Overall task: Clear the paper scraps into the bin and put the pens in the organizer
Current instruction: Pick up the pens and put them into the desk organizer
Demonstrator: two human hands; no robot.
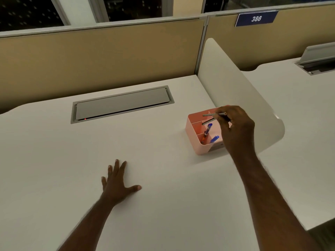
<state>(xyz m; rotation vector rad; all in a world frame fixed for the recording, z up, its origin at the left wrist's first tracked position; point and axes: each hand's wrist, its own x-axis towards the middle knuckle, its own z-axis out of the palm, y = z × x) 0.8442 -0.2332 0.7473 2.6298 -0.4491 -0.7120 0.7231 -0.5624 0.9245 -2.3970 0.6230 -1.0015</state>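
A pink organizer (193, 132) with several compartments stands on the white desk (90, 151) at the right, beside a curved white divider. Two blue-capped pens (208, 129) stand in its front compartments, the second blue pen (214, 138) nearer the front. My right hand (237, 129) hovers over the organizer, fingers pinched on two thin grey pens (210, 115) that point left over the rear compartments. My left hand (117, 182) lies flat on the desk, fingers spread, holding nothing. No paper scraps or bin are in view.
A grey cable hatch (121, 104) is set into the desk at the back. Tan partition panels (99, 53) close the rear. The white divider (239, 91) separates a neighbouring desk (299, 105) on the right. A blue sign reads 386 (256, 18).
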